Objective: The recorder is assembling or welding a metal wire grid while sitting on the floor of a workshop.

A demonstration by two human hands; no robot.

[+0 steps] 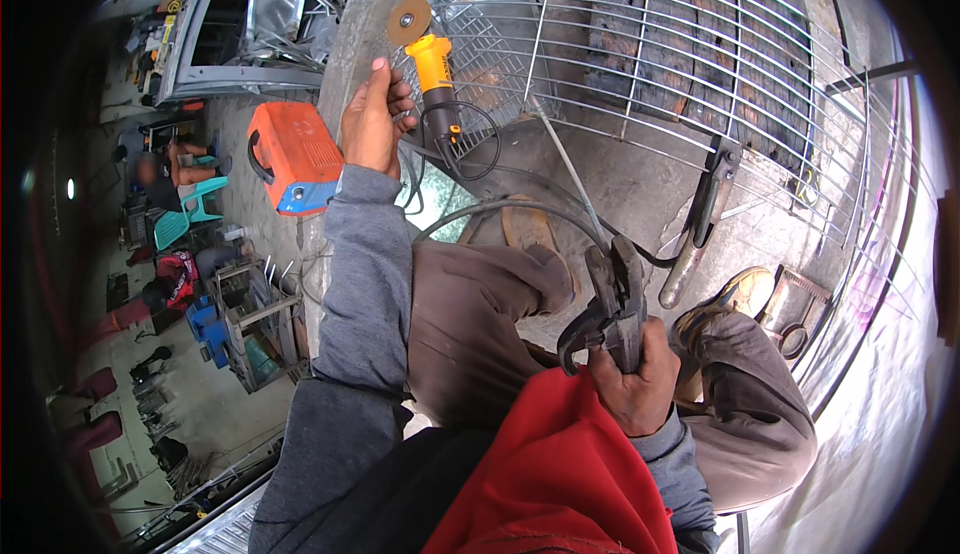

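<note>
My right hand [640, 379] grips a dark welding electrode holder [618, 299] low in front of me. A thin electrode rod [568, 167] slants up and away from its jaws, its far tip close to the near edge of a metal wire grid [640, 49]. My left hand [375, 119] is raised beside a yellow and black angle grinder [436, 79] with a brown disc. Its thumb points up and its fingers are loosely bent and apart, with nothing seen in them. An orange and blue box-shaped machine [293, 159] stands left of that hand.
Locking pliers [705, 209] hang at the grid's near edge. Dark wooden boards [690, 54] lie beneath the grid. A black cable [500, 204] curves between my legs and the grinder. Metal scraps [275, 9] fill a frame at far left; people sit beyond.
</note>
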